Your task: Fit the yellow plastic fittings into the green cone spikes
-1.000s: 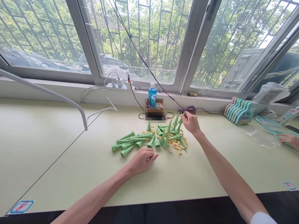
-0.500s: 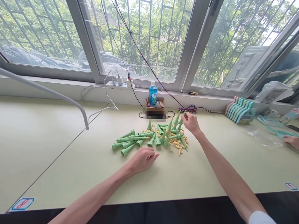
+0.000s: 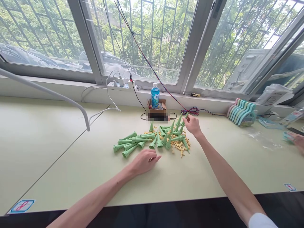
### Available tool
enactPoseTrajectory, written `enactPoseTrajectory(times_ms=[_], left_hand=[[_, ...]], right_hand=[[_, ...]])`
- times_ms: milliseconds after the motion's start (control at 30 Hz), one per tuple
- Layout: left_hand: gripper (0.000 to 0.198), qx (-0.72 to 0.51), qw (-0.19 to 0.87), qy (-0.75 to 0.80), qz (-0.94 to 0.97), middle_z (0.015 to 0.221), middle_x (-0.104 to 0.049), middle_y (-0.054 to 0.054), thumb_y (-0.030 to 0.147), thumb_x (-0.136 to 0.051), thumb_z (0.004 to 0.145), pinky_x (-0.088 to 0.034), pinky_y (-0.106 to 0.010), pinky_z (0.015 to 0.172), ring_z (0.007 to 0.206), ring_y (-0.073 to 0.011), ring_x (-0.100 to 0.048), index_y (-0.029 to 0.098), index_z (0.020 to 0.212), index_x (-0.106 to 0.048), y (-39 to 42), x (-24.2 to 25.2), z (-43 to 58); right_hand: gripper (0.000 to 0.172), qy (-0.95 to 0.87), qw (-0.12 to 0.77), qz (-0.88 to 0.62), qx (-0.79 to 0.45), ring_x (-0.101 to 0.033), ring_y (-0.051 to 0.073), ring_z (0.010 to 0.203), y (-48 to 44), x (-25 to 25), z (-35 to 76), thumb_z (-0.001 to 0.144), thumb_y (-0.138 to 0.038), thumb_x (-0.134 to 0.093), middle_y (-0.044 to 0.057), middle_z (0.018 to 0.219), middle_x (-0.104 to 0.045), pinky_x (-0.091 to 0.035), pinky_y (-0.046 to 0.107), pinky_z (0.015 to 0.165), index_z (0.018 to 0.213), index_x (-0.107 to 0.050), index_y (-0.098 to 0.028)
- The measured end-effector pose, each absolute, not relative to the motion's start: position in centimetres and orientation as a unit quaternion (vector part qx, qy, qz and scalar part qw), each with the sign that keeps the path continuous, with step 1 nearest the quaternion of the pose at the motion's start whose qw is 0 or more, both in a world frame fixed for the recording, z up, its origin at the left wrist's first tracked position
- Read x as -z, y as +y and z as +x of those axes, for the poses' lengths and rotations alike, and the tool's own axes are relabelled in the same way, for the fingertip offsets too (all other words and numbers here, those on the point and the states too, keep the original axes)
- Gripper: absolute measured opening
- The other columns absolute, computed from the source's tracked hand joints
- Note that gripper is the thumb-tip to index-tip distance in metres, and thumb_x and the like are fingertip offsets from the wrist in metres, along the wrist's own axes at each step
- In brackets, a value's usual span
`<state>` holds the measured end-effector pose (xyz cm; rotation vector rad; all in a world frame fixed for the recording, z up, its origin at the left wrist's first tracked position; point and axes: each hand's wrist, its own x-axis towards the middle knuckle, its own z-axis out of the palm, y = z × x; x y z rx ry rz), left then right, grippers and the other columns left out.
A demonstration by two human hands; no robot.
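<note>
A heap of green plastic cone spikes [image 3: 142,141] lies on the pale green table [image 3: 59,152], mixed with small yellow plastic pieces [image 3: 180,147] on its right side. My right hand [image 3: 193,125] reaches over the heap's far right end, fingers pinched on the tip of an upright green spike [image 3: 185,117]. My left hand [image 3: 143,161] rests on the table just in front of the heap, fingers curled loosely; something small may lie between them, but I cannot make it out.
Behind the heap stand a small cardboard box [image 3: 158,111] and a blue bottle [image 3: 155,95]. Cables run along the windowsill. Pastel hangers [image 3: 242,111] sit at the right, and another person's hand [image 3: 295,139] works at the far right edge. A white lamp arm [image 3: 59,98] crosses the left.
My hands have hardly moved; the right hand stays pinched on the spike. The other person's hand at the far right has shifted.
</note>
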<state>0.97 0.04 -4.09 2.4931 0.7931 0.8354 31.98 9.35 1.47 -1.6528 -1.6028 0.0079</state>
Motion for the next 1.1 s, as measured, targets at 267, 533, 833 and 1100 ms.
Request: enactPoseTrajectory(times_ms=[267,533,833,1100], left_hand=[[0.050,-0.301,0.196,0.284,0.889,0.055,-0.033,0.004,0.025,-0.048,0.100,-0.025,-0.027,0.052,0.052,-0.0101,-0.031,0.018,0.054,-0.032,0.2,4.3,0.8],[0.050,-0.296,0.202,0.283,0.890,0.055,-0.036,0.003,0.026,-0.048,0.100,-0.025,-0.028,0.052,0.051,-0.0100,-0.031,0.018,0.052,-0.034,0.1,4.1,0.9],[0.050,-0.298,0.197,0.281,0.891,0.056,-0.035,0.004,0.025,-0.048,0.099,-0.025,-0.027,0.052,0.050,-0.0096,-0.030,0.017,0.053,-0.032,0.1,4.0,1.0],[0.049,-0.305,0.204,0.276,0.888,0.056,-0.035,0.004,0.023,-0.050,0.098,-0.025,-0.026,0.052,0.050,-0.0097,-0.030,0.018,0.053,-0.033,0.1,4.0,1.0]], right_hand=[[0.039,-0.569,0.470,-0.674,0.001,-0.066,0.025,0.066,7.8,-1.5,31.7,0.083,-0.051,-0.060,0.002,0.062,-0.066,-0.045,0.034,0.067,0.104,-0.057,-0.018],[0.028,-0.636,0.436,-0.636,0.004,-0.052,0.017,0.048,2.1,0.0,29.0,0.094,-0.043,-0.049,-0.002,0.053,-0.056,-0.040,0.029,0.054,0.075,-0.055,-0.023],[0.022,-0.762,0.262,-0.578,-0.128,-0.054,0.016,0.048,-1.6,2.0,27.4,0.090,-0.035,-0.058,-0.003,0.053,-0.057,-0.040,0.027,0.049,0.072,-0.058,-0.023],[0.014,-0.784,0.175,-0.589,-0.086,-0.064,0.020,0.060,-1.6,2.6,25.8,0.091,-0.026,-0.062,0.002,0.066,-0.068,-0.039,0.027,0.053,0.078,-0.059,-0.021]])
